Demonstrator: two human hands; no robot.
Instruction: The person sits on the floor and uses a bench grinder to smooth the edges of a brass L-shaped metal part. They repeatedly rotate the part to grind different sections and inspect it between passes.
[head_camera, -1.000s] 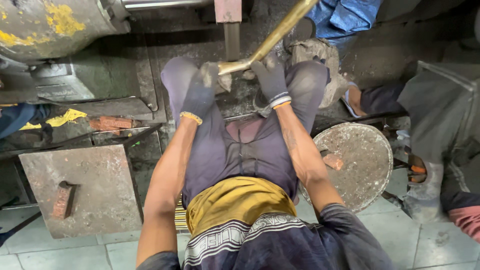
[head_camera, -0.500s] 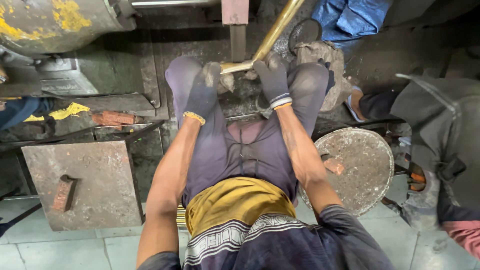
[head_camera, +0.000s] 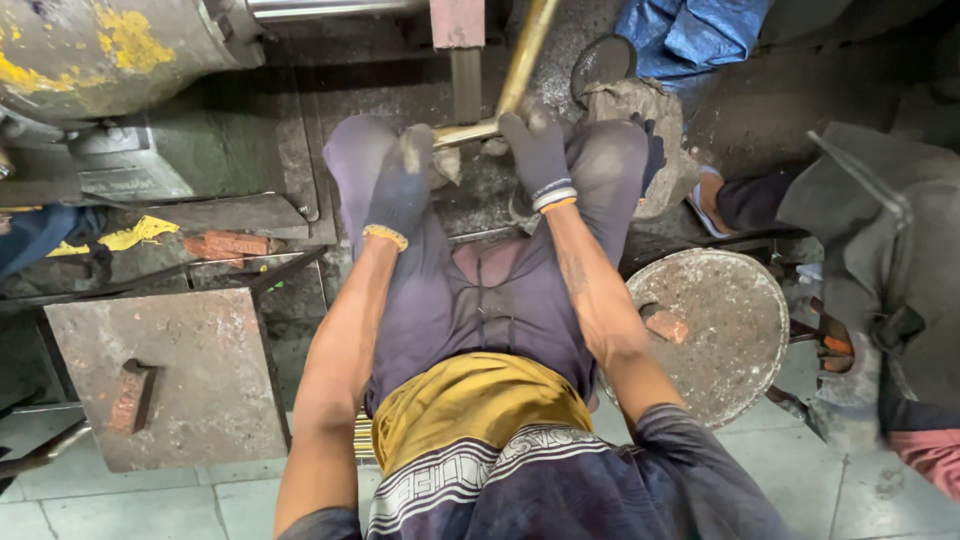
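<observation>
Brass rod: bent, held above the knees. Left hand, gloved, is closed on its lower end; right hand, gloved, is clasped round the bend.

The scene is lit dimly and evenly from above, with no hard shadows cast. The darkest part is found at the top, around the grimy floor. A soft sheen is seen on the brass rod. Straight lines are bent near the edges by a wide lens. The right edge is slightly smeared by motion blur.
</observation>
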